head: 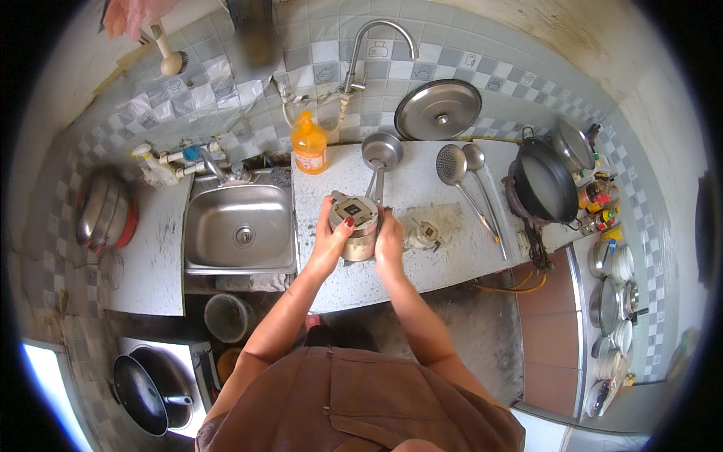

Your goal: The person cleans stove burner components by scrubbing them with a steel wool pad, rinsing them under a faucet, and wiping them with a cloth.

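Observation:
A round, wide canister (360, 247) with a lid is held between my two hands, above the white countertop (339, 294). The lid (370, 223) looks metallic and bears a square patch with a dark printed code. My left hand (333, 237) grips the left side, its thumb with a red nail lying on the lid. Against the right side rests my right hand (390, 243), fingers pointing away from me. A smaller clear jar (423, 236) with a similar patch on top stands to the right. Just behind the canister lies a steel ladle (382, 150), its handle reaching towards it.
Left of the counter section is a steel sink (240, 226). An orange pump bottle (309, 147) stands near the wall. A skimmer (452, 164) and another ladle (473, 156) lie to the right. Beyond them sits a black wok (545, 181). A pot lid (438, 110) leans against the tiles.

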Motion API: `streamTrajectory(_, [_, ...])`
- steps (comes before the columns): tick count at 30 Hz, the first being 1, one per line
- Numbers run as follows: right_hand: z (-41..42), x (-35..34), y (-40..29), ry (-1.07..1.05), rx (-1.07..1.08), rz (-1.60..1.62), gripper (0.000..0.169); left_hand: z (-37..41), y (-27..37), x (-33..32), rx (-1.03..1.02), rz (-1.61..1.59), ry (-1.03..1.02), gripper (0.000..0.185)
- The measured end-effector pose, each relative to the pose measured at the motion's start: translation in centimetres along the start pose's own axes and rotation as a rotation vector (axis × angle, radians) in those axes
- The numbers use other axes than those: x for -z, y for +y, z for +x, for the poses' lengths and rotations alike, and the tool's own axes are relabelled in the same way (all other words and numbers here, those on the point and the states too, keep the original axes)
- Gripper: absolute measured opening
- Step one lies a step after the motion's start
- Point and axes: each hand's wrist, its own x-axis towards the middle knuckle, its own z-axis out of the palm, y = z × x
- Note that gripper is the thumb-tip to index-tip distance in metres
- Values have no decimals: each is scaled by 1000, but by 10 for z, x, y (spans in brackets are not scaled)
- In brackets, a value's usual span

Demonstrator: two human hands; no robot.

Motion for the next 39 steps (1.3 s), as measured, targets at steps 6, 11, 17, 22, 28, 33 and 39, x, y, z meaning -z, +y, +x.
streamTrajectory(6, [-28, -15, 13, 112, 423, -154, 45, -1, 7, 3, -24, 119, 0, 66])
streamTrajectory(11, [-6, 2, 1, -70, -433, 500, 39, 8, 7, 5, -166, 268, -237, 75])
streamTrajectory(17, [6, 2, 7, 73, 4, 324, 39, 10, -20, -10, -356, 498, 56, 58])
streamTrajectory(22, [-7, -6, -17, 160, 463, -238, 31, 9, -18, -12, -251, 268, -51, 67])
streamTrajectory(28, [-25, -4, -23, 228, 826, -566, 34, 11, -6, -12, 14, -234, -35, 57])
streamTrajectory(33, [-39, -5, -20, 186, 959, -529, 33, 6, -19, -8, 39, -229, 42, 54])
streamTrajectory(39, [-26, -2, -41, 167, 954, -418, 24, 3, -15, -14, -90, -118, -16, 57])
